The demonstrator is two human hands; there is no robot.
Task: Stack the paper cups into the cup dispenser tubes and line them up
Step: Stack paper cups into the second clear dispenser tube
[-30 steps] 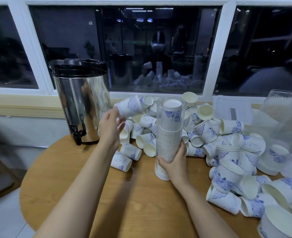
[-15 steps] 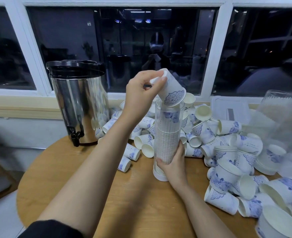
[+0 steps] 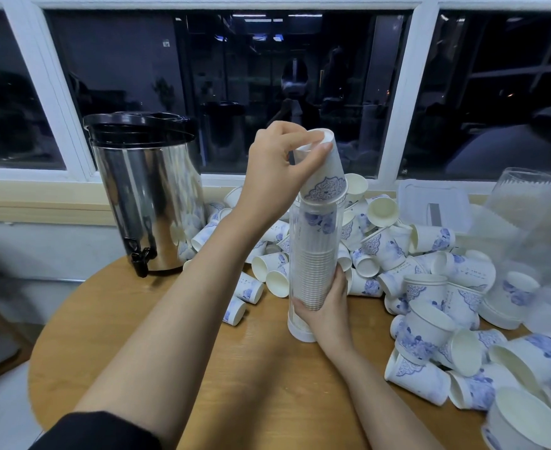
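Inverted paper cup (image 3: 322, 172) at mouth of dispenser tube (image 3: 313, 261), pinched by your left hand (image 3: 279, 170). Your right hand (image 3: 327, 306) grips tube low. Tube nearly full; loose cup pile (image 3: 430, 261) on round table (image 3: 251, 378) left.

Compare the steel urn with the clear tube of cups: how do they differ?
The urn is wide, shiny metal with a black lid; the tube is narrow, clear plastic. The urn stands untouched; the right hand grips the tube. Both stand upright on the table.
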